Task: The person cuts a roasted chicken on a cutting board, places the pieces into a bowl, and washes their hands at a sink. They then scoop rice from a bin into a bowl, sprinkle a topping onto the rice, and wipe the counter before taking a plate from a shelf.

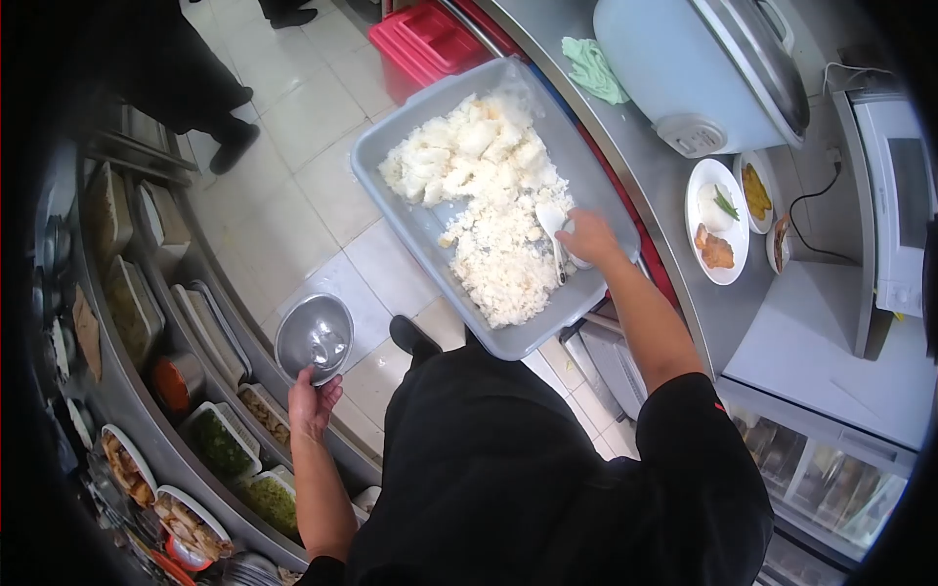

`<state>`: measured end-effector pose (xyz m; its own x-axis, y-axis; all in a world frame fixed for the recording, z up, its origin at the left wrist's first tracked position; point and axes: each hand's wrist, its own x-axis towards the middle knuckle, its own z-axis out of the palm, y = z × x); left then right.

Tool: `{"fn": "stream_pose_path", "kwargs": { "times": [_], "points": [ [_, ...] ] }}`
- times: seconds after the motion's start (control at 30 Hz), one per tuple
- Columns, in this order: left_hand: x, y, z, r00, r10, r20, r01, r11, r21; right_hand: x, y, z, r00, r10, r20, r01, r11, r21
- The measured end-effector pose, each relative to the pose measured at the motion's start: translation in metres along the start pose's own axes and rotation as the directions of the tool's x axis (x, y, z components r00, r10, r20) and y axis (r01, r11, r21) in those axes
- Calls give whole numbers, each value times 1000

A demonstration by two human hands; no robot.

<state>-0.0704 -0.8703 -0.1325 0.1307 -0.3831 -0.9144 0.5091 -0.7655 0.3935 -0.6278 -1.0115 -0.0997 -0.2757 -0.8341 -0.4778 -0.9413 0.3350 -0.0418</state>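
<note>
While the right hand (586, 239) curls round a white paddle (550, 219), with little visible gap between fingers and handle, the left hand (313, 405) pinches a metal bowl (301, 332) at its near rim, fingers partly open beneath. Just ahead of the right grip, the paddle's head meets the rice (508, 283); a pale item under that hand is too covered to identify. A relaxed wrist and shallow, low strokes should lift loose grains without mashing them. Beyond the paddle, denser clumps fill the far end of the grey tub (510, 344); those would probably part better with the blade's edge than with downward pressure. Left of the tub, the bowl hangs over floor tiles (366, 293), well apart from the rice, so level support under its base would guard against tipping or spills.
</note>
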Motion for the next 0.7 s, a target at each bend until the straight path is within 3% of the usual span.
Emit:
{"fn": "stream_pose_path", "kwargs": {
  "times": [0.07,0.17,0.3,0.37,0.4,0.43,0.47,0.57,0.6,0.67,0.7],
  "points": [
    [-20,10,14,997,72,-14,-72,997,40,4,-7,0,997,-60,-43,64,991,114],
    [-46,16,34,972,234,1,-230,954,190,15,0,10,992,-115,-45,118,990,82],
    [-80,18,102,878,475,66,-454,778,435,15,11,31,935,-281,216,268,960,88],
    [-100,31,160,834,532,149,-489,585,647,4,6,40,862,-367,349,321,929,183],
    [-86,28,175,773,585,245,-566,460,685,1,9,51,858,-386,338,334,920,204],
    [-71,24,193,537,705,463,-695,59,716,-2,13,68,853,-405,329,345,911,226],
    [-70,27,227,566,659,495,-660,4,751,-7,16,81,847,-423,323,355,901,248],
    [-62,17,313,573,548,610,-455,-406,792,-28,15,78,876,-347,334,249,920,303],
    [-40,5,325,509,472,720,-457,-560,691,-29,17,84,878,-345,333,252,923,291],
    [-12,-22,340,540,307,784,-438,-692,573,-26,23,98,881,-339,331,257,928,268],
    [-15,-31,348,592,313,743,-451,-635,627,-26,21,96,878,-328,349,248,934,256]
  ]
}}
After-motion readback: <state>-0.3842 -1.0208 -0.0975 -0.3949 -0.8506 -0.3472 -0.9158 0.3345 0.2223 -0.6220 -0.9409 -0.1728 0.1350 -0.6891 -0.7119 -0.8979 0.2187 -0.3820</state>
